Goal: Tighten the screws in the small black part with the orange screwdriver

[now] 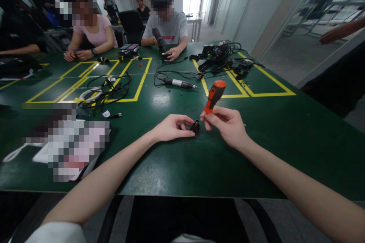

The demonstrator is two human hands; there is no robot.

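Near the middle of the green table [159, 159], my left hand [174, 127] pinches a small black round part [195, 127] between thumb and fingers. A short metallic piece sticks up from the top of that part. Just to its right, my right hand [226, 123] holds an orange and black screwdriver [216, 95] by the lower end of its handle. The handle leans up and slightly right, and its thin shaft points down beside the black part. Whether the tip touches the part cannot be made out.
A black and silver pen-shaped tool [179, 83] lies ahead with its cord. Tangled cables [218, 57] sit at the back right, more cables [114, 90] at the left. Blurred flat items [81, 148] lie at the near left. Across the table, a person [167, 26] handles a black tool.
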